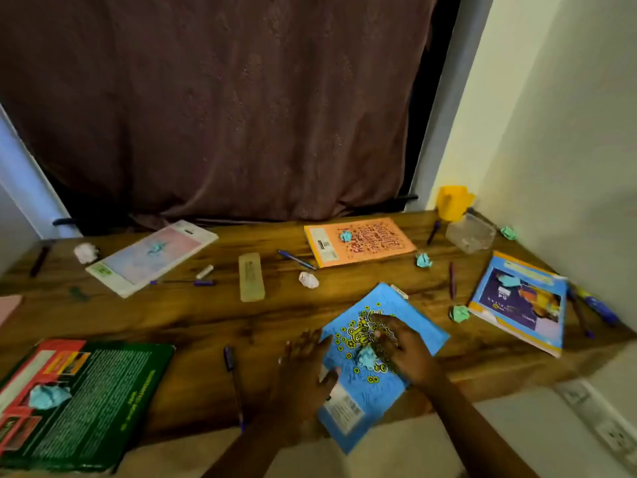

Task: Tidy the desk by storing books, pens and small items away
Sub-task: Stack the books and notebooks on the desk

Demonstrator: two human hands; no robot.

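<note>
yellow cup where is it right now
In the head view the yellow cup sits at the far right corner of the desk, just behind the clear plastic box and to the right of the orange book.

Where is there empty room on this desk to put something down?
The biggest bare patch is the wood between the green book, the pink book, the pencil case and the blue book. It is crowded in the far right corner: the yellow cup, clear box, purple book, pens and crumpled paper balls sit close together.
</note>
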